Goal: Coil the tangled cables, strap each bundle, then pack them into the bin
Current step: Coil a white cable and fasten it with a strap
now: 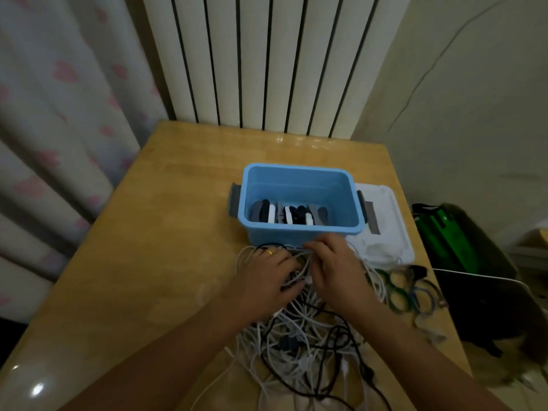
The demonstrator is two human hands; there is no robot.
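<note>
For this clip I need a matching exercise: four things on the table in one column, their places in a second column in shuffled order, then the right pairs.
Things:
1. blue bin
2. white lid
3. tangled cables
4. green and blue straps

Places:
A. flat on the table, right of the bin
B. at the table's right edge, right of the cable heap
C. mid-table, open, with dark and white items inside
D. heaped at the near side, under both hands

Pairs: 1-C, 2-A, 3-D, 4-B
</note>
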